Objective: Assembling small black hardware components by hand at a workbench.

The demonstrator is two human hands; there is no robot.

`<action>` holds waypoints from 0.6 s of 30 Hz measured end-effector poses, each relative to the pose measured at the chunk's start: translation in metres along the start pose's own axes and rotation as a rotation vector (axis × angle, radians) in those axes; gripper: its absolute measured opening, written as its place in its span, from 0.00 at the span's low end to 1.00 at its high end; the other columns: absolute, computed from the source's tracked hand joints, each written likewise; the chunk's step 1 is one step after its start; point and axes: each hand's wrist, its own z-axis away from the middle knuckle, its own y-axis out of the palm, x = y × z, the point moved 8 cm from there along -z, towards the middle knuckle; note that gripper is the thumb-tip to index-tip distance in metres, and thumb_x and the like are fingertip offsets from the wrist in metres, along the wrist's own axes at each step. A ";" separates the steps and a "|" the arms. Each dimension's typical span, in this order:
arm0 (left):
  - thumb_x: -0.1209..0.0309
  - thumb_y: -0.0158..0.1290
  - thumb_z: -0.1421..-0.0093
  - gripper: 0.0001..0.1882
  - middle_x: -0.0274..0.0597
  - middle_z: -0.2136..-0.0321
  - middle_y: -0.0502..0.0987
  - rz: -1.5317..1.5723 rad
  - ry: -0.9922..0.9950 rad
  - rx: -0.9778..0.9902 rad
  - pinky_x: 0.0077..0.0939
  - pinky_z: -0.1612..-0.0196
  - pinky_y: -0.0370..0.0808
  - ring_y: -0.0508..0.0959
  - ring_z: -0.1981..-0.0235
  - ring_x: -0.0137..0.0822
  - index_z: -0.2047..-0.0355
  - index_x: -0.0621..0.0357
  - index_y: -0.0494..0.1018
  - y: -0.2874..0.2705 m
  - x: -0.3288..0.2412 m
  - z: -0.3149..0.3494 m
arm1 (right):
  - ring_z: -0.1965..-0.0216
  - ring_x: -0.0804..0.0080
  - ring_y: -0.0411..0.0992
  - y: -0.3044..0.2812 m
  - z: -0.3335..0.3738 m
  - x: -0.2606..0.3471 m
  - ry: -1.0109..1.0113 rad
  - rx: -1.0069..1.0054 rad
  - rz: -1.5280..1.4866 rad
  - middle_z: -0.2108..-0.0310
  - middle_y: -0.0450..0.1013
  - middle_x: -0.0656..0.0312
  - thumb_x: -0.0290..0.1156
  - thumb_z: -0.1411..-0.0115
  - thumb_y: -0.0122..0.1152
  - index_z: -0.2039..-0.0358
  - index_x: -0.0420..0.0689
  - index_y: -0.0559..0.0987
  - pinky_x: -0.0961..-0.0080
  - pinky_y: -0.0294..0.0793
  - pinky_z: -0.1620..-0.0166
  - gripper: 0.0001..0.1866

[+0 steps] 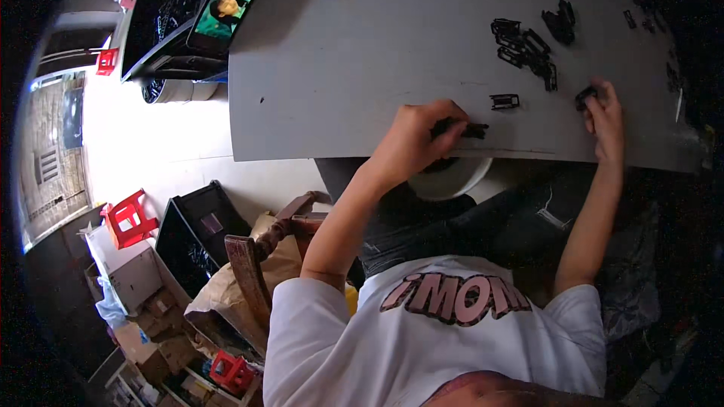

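Note:
Near the front edge of the grey table, my left hand [431, 132] is closed round small black plastic parts [475, 131], whose ends stick out past the fingers. My right hand [607, 117], farther right, pinches a small black plastic piece [584, 98] between thumb and fingers, just over the tabletop. Between the hands lies a single black slotted frame piece [504, 102]. Beyond it is a loose cluster of similar black pieces [524, 49], with another clump [559, 22] to its right. The exact kind of these parts cannot be made out.
A phone [226, 6] with a lit screen leans at the table's [339, 83] back left, by a black crate [162, 19] of black parts. A white bucket [456, 183] stands under the front edge. Left on the floor are a wooden chair [249, 271], red stool [130, 218] and black bin [196, 230].

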 end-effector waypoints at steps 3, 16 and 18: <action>0.76 0.53 0.46 0.05 0.49 0.79 0.75 0.066 0.063 -0.064 0.25 0.76 0.71 0.75 0.82 0.36 0.68 0.62 0.74 0.001 0.002 -0.002 | 0.80 0.86 0.59 -0.010 0.011 0.002 0.027 0.034 0.039 0.77 0.67 0.69 0.27 0.41 0.53 0.46 0.49 0.66 0.86 0.57 0.80 0.21; 0.76 0.56 0.49 0.14 0.47 0.71 0.77 0.024 0.044 0.014 0.27 0.66 0.72 0.77 0.72 0.40 0.61 0.58 0.73 0.002 0.009 0.003 | 0.59 0.64 0.72 0.034 0.068 0.064 -0.671 0.061 0.701 0.55 0.69 0.57 0.22 0.47 0.60 0.55 0.43 0.75 0.72 0.73 0.60 0.16; 0.76 0.55 0.48 0.13 0.47 0.71 0.77 -0.003 0.043 -0.007 0.27 0.66 0.72 0.77 0.72 0.39 0.60 0.57 0.73 0.002 0.009 0.003 | 0.58 0.62 0.72 0.058 0.087 0.084 -0.775 0.072 0.636 0.56 0.70 0.57 0.22 0.48 0.62 0.56 0.43 0.75 0.71 0.73 0.59 0.17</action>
